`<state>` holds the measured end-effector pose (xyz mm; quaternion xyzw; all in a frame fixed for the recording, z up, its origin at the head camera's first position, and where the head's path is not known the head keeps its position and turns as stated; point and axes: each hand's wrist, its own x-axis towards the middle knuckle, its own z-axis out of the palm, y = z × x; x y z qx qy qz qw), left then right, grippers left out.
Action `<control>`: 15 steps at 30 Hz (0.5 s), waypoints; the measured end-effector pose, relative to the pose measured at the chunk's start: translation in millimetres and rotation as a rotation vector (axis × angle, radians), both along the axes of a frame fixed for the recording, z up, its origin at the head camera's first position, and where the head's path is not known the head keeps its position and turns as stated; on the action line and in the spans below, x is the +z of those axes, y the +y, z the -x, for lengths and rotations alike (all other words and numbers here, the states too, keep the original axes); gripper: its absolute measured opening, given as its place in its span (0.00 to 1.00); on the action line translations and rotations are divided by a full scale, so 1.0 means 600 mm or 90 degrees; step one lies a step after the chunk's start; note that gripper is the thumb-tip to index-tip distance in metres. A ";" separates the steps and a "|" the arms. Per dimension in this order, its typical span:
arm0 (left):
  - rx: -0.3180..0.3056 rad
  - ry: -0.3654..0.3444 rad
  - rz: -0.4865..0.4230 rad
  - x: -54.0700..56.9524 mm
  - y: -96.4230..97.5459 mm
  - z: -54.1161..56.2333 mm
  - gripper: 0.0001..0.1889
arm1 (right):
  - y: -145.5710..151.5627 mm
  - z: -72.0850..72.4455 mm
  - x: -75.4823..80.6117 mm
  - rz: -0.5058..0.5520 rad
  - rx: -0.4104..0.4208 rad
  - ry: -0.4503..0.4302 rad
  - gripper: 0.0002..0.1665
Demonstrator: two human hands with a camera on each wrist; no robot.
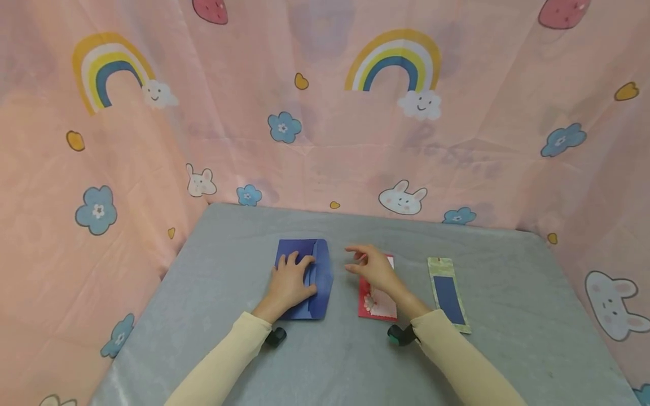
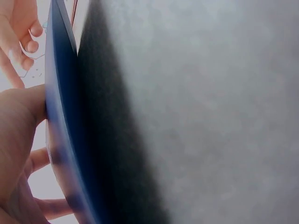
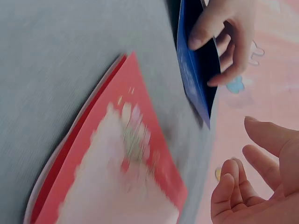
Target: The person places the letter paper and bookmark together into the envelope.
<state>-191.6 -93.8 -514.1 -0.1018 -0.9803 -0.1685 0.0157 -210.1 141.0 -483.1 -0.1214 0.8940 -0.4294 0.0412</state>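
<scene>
A blue envelope point(image 1: 322, 270) lies on the table with its flap folded out to the right. My left hand point(image 1: 290, 285) rests on it, fingers spread; in the right wrist view the thumb point(image 3: 198, 39) touches the inner side near the opening. Over the red card point(image 1: 383, 307) hovers my right hand point(image 1: 374, 267), fingers loosely bent and nothing between them. The card has a pale panel and a flower picture, and its edges stand slightly apart in the right wrist view. My right hand and forearm hide part of it in the head view.
Right of the card lies a long pale-green strip point(image 1: 435, 266) with a dark blue panel, partly behind my right sleeve point(image 1: 447, 344). A grey cloth point(image 1: 345, 361) covers the table. Behind it hangs a pink printed curtain point(image 1: 325, 169).
</scene>
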 end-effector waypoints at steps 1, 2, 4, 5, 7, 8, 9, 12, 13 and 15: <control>0.000 0.000 -0.002 0.001 0.000 0.000 0.30 | 0.007 -0.001 0.000 0.003 0.002 0.011 0.28; 0.000 0.001 -0.002 0.001 0.000 0.000 0.30 | 0.014 -0.002 0.000 0.008 0.005 0.019 0.28; -0.002 0.003 -0.002 0.002 -0.001 0.000 0.30 | 0.028 -0.005 0.000 0.014 0.011 0.032 0.28; -0.003 0.003 -0.001 0.002 -0.001 0.000 0.30 | 0.034 -0.007 -0.001 0.018 0.011 0.036 0.28; -0.004 0.005 -0.001 0.002 -0.001 0.000 0.30 | 0.045 -0.010 -0.003 0.024 0.014 0.041 0.28; -0.005 0.006 -0.001 0.002 -0.001 0.000 0.30 | 0.051 -0.012 -0.004 0.025 0.012 0.039 0.28; -0.007 0.007 -0.001 0.001 -0.001 0.000 0.30 | 0.056 -0.013 -0.005 0.025 0.010 0.038 0.28; -0.008 0.009 -0.003 0.001 -0.001 -0.001 0.30 | 0.071 -0.018 -0.007 0.015 -0.003 0.025 0.28; -0.008 0.009 -0.003 0.000 -0.001 -0.001 0.30 | 0.076 -0.020 -0.007 0.011 -0.010 0.020 0.28; -0.007 0.010 -0.002 0.000 -0.001 -0.002 0.30 | 0.086 -0.023 -0.009 0.006 -0.019 0.014 0.28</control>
